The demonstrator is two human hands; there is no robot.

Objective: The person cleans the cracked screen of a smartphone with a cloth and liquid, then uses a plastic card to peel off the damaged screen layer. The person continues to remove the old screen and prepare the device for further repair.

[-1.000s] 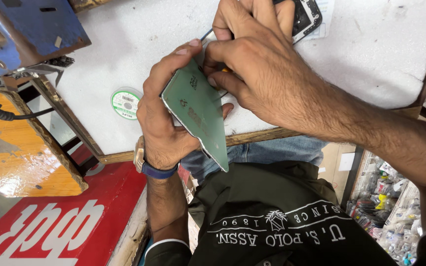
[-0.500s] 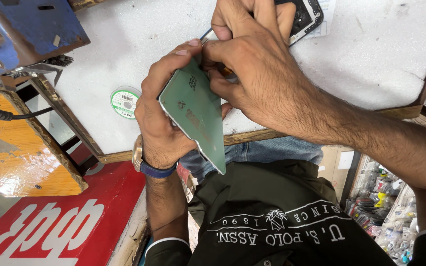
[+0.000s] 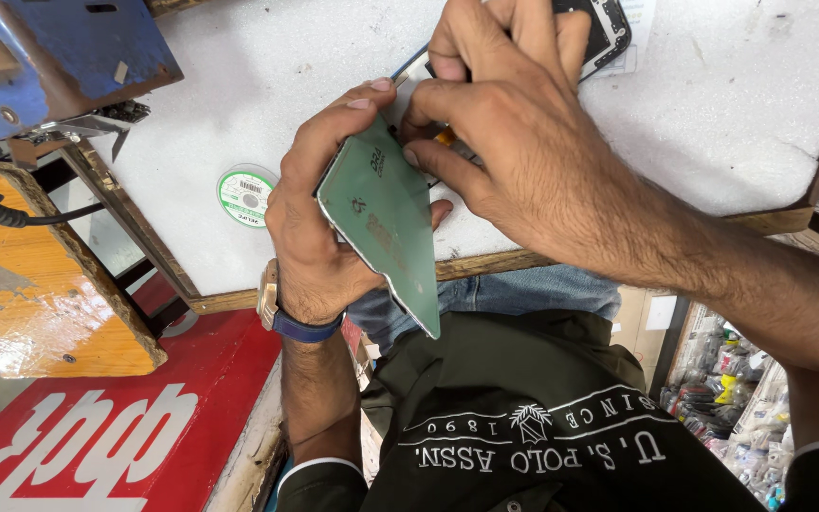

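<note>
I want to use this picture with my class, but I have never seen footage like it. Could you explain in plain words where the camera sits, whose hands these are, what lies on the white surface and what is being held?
The camera is worn on a person's head and looks straight down, so both hands belong to that person. The left hand, with a watch on its wrist, holds a thin green panel tilted up on edge. The right hand reaches in from the right and presses a slim tool at the panel's top edge; its tip is hidden by the fingers. On the white worktop lie a small round green spool and, partly behind the right hand, a dark phone-like frame. Below is the person's dark green shirt.
</note>
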